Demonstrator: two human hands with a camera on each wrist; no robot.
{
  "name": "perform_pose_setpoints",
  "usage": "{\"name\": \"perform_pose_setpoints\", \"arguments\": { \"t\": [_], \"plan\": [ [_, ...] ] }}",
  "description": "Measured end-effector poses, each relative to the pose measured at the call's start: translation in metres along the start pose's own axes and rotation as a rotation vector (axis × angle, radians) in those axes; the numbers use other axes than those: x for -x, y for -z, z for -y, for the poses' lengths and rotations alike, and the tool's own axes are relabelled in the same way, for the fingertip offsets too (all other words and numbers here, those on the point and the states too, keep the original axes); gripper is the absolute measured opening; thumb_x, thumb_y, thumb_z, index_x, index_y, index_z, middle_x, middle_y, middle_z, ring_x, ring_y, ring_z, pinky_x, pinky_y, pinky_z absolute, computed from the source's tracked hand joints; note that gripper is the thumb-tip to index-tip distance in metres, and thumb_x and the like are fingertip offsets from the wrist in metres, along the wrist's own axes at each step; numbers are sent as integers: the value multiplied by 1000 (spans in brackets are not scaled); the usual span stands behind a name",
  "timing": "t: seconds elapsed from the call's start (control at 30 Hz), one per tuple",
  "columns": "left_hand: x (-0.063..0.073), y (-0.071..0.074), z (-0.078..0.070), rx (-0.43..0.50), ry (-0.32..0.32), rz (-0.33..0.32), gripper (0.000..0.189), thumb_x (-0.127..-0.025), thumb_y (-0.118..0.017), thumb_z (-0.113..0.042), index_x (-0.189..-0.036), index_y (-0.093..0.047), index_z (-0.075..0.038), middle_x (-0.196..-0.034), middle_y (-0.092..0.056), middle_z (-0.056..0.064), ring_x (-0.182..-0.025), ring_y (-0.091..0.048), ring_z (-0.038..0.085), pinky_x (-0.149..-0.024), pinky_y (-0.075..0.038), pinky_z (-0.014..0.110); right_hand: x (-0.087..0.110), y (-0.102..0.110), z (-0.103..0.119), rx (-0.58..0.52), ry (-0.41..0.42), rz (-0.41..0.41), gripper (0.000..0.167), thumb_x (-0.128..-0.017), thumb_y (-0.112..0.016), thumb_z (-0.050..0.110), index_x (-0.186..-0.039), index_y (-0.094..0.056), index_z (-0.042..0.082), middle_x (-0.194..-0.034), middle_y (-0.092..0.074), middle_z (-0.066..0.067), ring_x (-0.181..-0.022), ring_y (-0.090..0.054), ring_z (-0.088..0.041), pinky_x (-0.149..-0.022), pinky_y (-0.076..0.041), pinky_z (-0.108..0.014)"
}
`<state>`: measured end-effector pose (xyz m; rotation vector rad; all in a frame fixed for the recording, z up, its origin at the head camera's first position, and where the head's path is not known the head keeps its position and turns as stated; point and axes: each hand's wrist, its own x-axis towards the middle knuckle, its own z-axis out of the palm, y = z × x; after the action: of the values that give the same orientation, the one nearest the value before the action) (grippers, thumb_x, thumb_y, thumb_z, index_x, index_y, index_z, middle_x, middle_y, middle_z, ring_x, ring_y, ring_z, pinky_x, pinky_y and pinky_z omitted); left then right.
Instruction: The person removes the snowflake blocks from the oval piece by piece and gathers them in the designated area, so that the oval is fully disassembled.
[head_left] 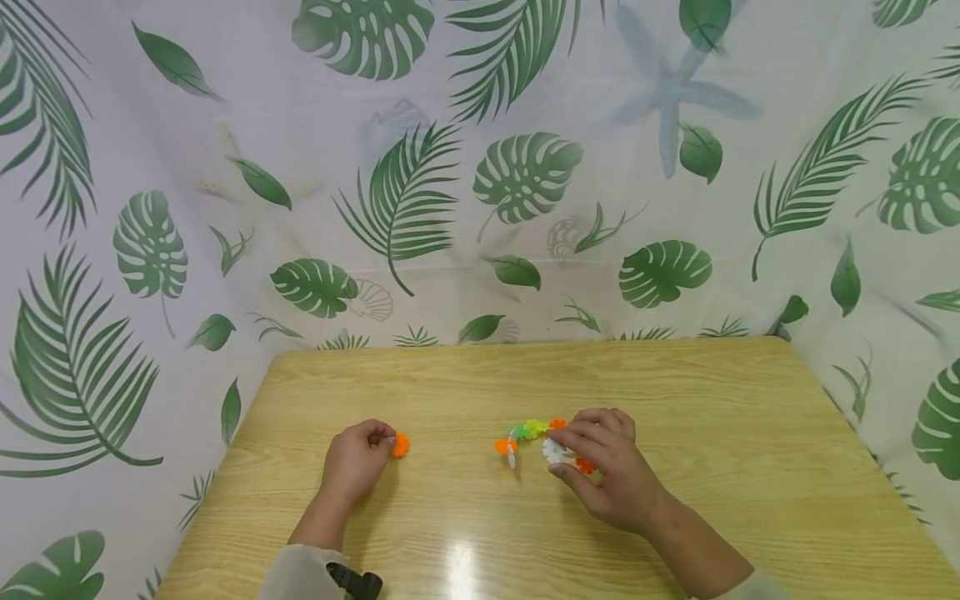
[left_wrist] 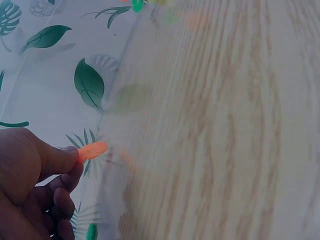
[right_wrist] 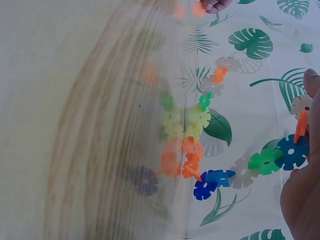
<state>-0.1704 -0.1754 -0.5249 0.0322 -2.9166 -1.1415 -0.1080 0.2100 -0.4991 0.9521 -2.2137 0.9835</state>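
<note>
My left hand, over the left part of the table, pinches an orange snowflake disc between thumb and fingertips. In the left wrist view the orange disc is seen edge-on, sticking out past the thumb. To the right, my right hand holds a chain of slotted snowflake discs, thumb and fingers around a white disc. The right wrist view shows the chain curving in a loose loop, with yellow discs, dark blue discs and a green disc linked edge to edge. My palm hides part of it.
A wood-grain table lies under both hands and casts reflections. Behind and beside it hangs a white cloth printed with green leaves. A black strap shows at my left sleeve.
</note>
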Motion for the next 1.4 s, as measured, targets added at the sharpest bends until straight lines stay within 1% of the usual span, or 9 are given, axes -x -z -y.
{"name": "perform_pose_setpoints", "arguments": {
  "t": [0.3,0.53,0.67,0.83,0.97,1.07,1.17,1.27,1.4],
  "plan": [
    [-3,-1,7,-54,32,16,7,-98,-71,-22,-98,-76,-16,-89,-72,-6,-76,-64,13,-73,-53,38,0,-2,0,-6,9,1,36,-99,-73,36,-122,-75,9,-112,-72,2,-112,-53,-26,-98,-24,-59],
    [-4,-3,12,-95,39,16,10,-97,-73,-24,-98,-77,-15,-91,-73,-4,-80,-66,16,-77,-55,42,-1,-2,2,-9,3,11,34,-97,-75,33,-122,-74,10,-112,-72,4,-112,-52,-25,-99,-24,-60],
    [-4,-3,12,-96,43,-3,11,-96,-73,-24,-99,-77,-15,-92,-74,-4,-81,-67,17,-78,-55,44,-1,-2,2,0,10,9,33,-96,-76,31,-122,-74,11,-111,-72,3,-111,-53,-25,-98,-25,-60],
    [-7,-3,6,-59,18,-36,11,-97,-73,-25,-100,-77,-15,-90,-73,-4,-80,-66,16,-75,-54,41,-3,-1,1,11,11,8,35,-98,-73,35,-121,-75,9,-112,-72,2,-111,-53,-25,-98,-25,-60],
    [-7,-3,-5,17,-19,-57,9,-98,-73,-25,-99,-76,-17,-89,-71,-5,-78,-63,15,-70,-53,35,-6,0,-1,17,13,13,36,-97,-75,33,-121,-74,7,-112,-72,2,-112,-53,-26,-98,-25,-60],
    [-8,-2,-17,85,-68,-71,7,-98,-74,-24,-99,-76,-17,-89,-70,-5,-80,-63,16,-69,-53,33,-8,0,-5,24,17,8,36,-96,-76,32,-122,-74,6,-112,-72,1,-112,-53,-27,-97,-26,-59],
    [-10,-1,-29,149,-129,-75,5,-98,-74,-24,-99,-76,-19,-88,-70,-6,-82,-63,16,-68,-53,33,-11,-1,-9,30,13,-1,36,-96,-76,31,-122,-74,7,-110,-73,1,-112,-54,-27,-97,-27,-58],
    [-12,-1,-45,227,-192,-65,5,-98,-75,-25,-98,-76,-20,-88,-71,-7,-86,-63,16,-73,-51,34,-14,-3,-12,30,4,-8,36,-92,-80,26,-123,-74,7,-107,-72,2,-111,-54,-27,-97,-27,-59],
    [-11,-4,-68,350,-279,-3,6,-98,-75,-26,-101,-76,-20,-93,-72,-7,-90,-65,15,-84,-51,38,-19,-4,-14,26,-20,-3,39,-86,-84,17,-123,-74,8,-105,-72,3,-111,-54,-27,-98,-27,-60]
  ]
}}
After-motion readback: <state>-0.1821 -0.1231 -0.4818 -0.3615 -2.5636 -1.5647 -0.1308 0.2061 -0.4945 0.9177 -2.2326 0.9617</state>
